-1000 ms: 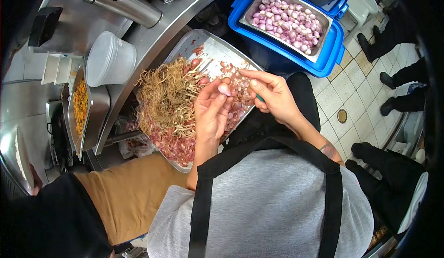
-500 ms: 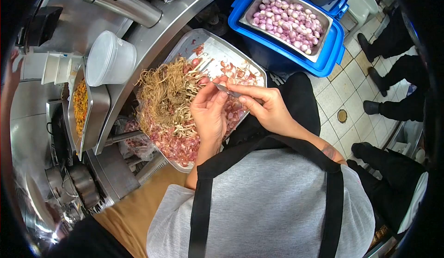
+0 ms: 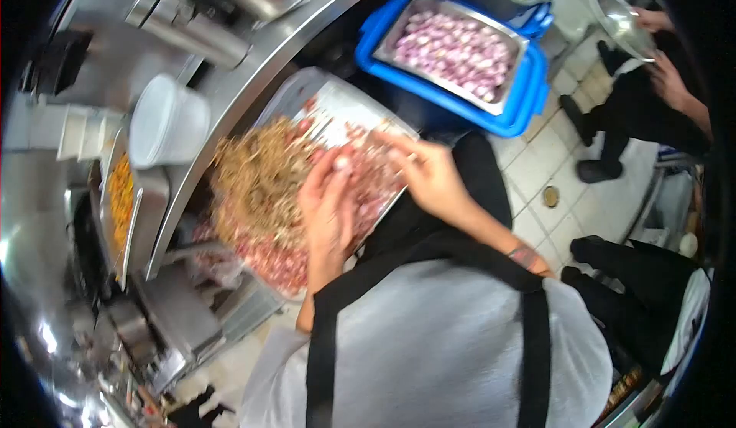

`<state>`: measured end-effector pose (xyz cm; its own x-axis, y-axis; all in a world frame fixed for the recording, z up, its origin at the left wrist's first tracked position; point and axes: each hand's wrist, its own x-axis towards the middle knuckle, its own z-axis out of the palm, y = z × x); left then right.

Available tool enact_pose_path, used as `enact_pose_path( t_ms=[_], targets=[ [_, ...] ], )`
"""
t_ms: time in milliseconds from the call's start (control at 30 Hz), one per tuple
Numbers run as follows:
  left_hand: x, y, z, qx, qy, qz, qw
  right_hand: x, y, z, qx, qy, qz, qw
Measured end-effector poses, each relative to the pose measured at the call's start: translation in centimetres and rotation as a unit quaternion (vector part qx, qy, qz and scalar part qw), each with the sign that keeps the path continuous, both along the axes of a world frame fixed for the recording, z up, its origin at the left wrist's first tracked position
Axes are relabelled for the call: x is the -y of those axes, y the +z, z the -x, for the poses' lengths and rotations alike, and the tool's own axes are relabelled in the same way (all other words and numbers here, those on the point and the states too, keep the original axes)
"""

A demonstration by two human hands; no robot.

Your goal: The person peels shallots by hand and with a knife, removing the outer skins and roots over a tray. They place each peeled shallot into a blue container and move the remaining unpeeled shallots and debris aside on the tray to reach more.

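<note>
Over a metal tray (image 3: 345, 110) of shallots, dry roots and peelings, my left hand (image 3: 328, 202) holds a small pale shallot (image 3: 342, 162) between thumb and fingers. My right hand (image 3: 433, 179) is a little to the right, its fingers pinched together around a small knife (image 3: 381, 143), which is blurred. Tangled brown roots (image 3: 257, 175) lie left of my left hand, with reddish shallots and skins (image 3: 276, 263) below them. Beyond the tray, peeled shallots (image 3: 456, 52) fill a steel pan on a blue-rimmed bin (image 3: 429, 87).
A steel counter (image 3: 222, 94) curves along the left, bearing a white tub (image 3: 165, 121) and a metal cylinder (image 3: 188, 33). A pan of orange pieces (image 3: 121, 198) is at the far left. On the right, people in dark trousers (image 3: 636, 113) stand; one holds a metal bowl (image 3: 617, 21).
My hands have moved apart, and the knife is now away from the shallot. The view has shifted. A person's hands with a metal bowl have appeared at the upper right.
</note>
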<state>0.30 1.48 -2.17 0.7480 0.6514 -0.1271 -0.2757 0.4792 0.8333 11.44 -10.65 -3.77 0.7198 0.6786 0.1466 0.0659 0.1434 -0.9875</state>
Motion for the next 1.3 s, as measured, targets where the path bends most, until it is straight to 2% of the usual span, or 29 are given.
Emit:
enact_pose_path(
  t_ms=[133,233,500,667,833,900,933,1033,1100,1133,1200,1300],
  targets=[
    [-1.1,-1.7,0.4,-0.033,0.0,-0.074,0.997,0.5,0.7,0.0,0.1,-0.005,0.075,0.992],
    [-1.4,-1.8,0.3,-0.037,0.035,-0.048,0.998,0.3,-0.2,-0.2,0.142,0.009,0.103,0.984],
    [-2.9,-2.4,2.3,-0.02,0.051,-0.064,0.996,-0.2,1.0,1.1,0.083,0.059,0.08,0.992],
    [-3.7,-2.6,4.0,-0.04,0.089,-0.065,0.993,-1.2,0.8,1.8,0.158,0.077,0.092,0.98],
    [-4.1,-2.6,4.9,-0.041,0.091,-0.064,0.993,-2.7,-0.1,3.0,0.171,0.075,0.103,0.977],
    [-4.1,-1.8,5.3,0.025,0.055,-0.006,0.998,-3.1,0.6,3.3,0.156,0.093,0.143,0.973],
    [-4.2,-1.8,5.6,0.03,0.058,0.019,0.998,-3.6,0.4,3.7,0.173,0.069,0.097,0.978],
    [-4.6,-1.7,6.6,0.068,0.049,0.071,0.994,-4.6,0.8,4.2,0.171,0.084,0.055,0.98],
    [-4.7,-2.0,7.3,0.081,0.055,0.076,0.992,-5.1,1.6,4.7,0.123,0.113,0.07,0.984],
    [-4.9,-2.2,7.7,0.089,0.052,0.084,0.991,-5.5,1.7,4.9,0.146,0.112,0.062,0.981],
    [-4.7,-2.3,8.1,0.1,0.06,0.102,0.988,-5.9,2.0,5.5,0.108,0.14,0.076,0.981],
    [-4.4,-2.3,8.7,0.133,0.06,0.105,0.984,-6.6,2.4,6.1,0.112,0.175,0.07,0.976]
  ],
)
